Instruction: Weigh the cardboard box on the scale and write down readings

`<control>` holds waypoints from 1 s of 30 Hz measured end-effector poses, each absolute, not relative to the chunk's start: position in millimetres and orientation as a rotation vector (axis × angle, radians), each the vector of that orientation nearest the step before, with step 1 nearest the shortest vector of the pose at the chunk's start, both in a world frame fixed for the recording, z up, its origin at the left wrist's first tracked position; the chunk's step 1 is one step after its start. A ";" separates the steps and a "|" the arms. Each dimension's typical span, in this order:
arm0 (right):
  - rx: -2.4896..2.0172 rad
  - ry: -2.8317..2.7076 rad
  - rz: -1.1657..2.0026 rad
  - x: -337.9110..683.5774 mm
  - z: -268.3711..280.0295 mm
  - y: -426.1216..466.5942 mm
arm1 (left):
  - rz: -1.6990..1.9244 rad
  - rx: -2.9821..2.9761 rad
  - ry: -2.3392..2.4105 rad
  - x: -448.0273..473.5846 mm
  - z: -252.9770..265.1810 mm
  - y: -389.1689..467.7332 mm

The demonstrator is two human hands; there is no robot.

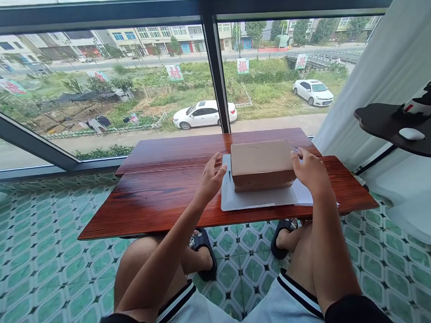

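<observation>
- A closed cardboard box (261, 163) sits on a white sheet (254, 198) toward the far right of the wooden worktop (160, 196).
- The right hand (309, 172) rests at the box's 3 o'clock side, fingers open against its top corner, gripping nothing.
- The left hand (211, 178) hovers at the box's 9 o'clock, fingers spread, just short of it; the hands stay apart.
- At the worktop's 3 o'clock, a dark shelf (387, 125) carries a white mouse (411, 134).
- At 12 o'clock, a window (212, 77) overlooks parked cars.
</observation>
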State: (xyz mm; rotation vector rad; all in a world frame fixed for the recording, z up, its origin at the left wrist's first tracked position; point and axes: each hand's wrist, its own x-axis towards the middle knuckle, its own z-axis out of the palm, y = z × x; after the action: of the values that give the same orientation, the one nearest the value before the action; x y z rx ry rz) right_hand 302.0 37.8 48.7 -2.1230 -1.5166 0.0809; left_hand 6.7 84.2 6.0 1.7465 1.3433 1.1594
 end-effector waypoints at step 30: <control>-2.238 -1.521 0.106 297.1 48.3 36.0 | 1.049 1.748 1.197 30.6 -0.1 57.0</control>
State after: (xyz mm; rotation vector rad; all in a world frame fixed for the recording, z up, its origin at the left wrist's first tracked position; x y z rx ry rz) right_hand 297.1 36.0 48.3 -2.2385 -1.5214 0.1062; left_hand 30.6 57.0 -0.1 1.7478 1.1969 1.0488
